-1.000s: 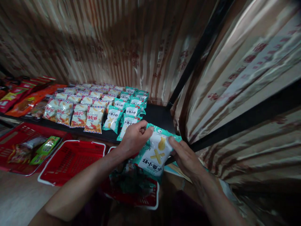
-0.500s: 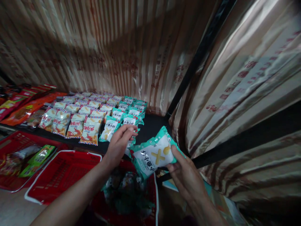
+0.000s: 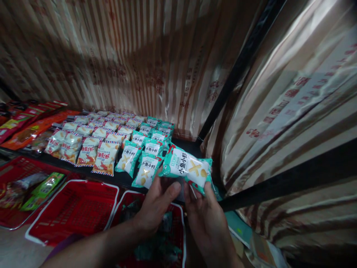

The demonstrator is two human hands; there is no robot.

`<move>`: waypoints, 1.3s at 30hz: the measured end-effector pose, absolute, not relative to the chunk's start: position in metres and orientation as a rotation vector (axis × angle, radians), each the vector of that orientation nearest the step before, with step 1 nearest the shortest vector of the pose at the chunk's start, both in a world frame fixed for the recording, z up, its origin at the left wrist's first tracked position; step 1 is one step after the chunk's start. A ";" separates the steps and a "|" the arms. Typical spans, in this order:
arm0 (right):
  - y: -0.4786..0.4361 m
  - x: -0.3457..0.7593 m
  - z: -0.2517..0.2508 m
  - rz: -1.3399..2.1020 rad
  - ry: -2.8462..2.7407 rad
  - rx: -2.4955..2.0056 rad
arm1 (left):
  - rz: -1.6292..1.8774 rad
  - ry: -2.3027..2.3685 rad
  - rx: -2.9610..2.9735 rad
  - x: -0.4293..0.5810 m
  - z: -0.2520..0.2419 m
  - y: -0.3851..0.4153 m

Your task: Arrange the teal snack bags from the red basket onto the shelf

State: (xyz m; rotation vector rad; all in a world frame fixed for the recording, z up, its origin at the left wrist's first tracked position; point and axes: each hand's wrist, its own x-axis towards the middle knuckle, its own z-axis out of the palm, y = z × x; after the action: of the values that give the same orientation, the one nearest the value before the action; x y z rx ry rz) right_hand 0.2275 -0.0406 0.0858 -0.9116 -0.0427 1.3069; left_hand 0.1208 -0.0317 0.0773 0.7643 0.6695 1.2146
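Both my hands hold a teal and white snack packet lying sideways above the front edge of a black shelf. My left hand supports its left end from below, fingers curled under it. My right hand grips its right end, fingers closed behind the packet. Just left of it, rows of the same teal packets lie on the shelf, and further left rows of white and orange packets.
Red baskets stand below the shelf: one with nothing in it, one under my hands holding teal packets, one at far left with green packets. Red packets lie at the shelf's left. Striped shiny curtains and black frame bars close the back and right.
The packet turned from upside down to sideways with its print upright and moved toward the shelf. My left hand let go, touched the shelf packets, then came back under the packet.
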 end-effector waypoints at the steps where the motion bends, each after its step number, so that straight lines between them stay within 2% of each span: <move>1: -0.042 0.225 0.082 1.323 -0.083 -0.926 | 1.228 0.673 0.781 0.122 0.078 -0.032; 8: -0.052 0.210 0.059 1.394 -0.357 -1.023 | 1.324 0.721 0.746 0.121 0.081 -0.024; 15: -0.048 0.218 0.062 1.408 -0.563 -1.027 | 1.356 0.791 0.690 0.112 0.077 -0.015; 22: -0.036 0.238 0.076 1.207 -0.502 -1.111 | 1.151 0.857 0.849 0.105 0.077 -0.014; 30: -0.031 0.236 0.083 1.422 -0.688 -1.031 | 0.945 0.929 1.074 0.102 0.082 -0.020; 39: -0.030 0.235 0.081 1.429 -0.580 -1.097 | 0.999 0.792 0.900 0.106 0.080 -0.021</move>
State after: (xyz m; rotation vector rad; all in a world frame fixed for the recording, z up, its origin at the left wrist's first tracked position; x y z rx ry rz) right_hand 0.2354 -0.0299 0.0808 -1.0972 -0.5804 1.4293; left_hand 0.1058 -0.0210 0.0796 0.9002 0.7921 0.9992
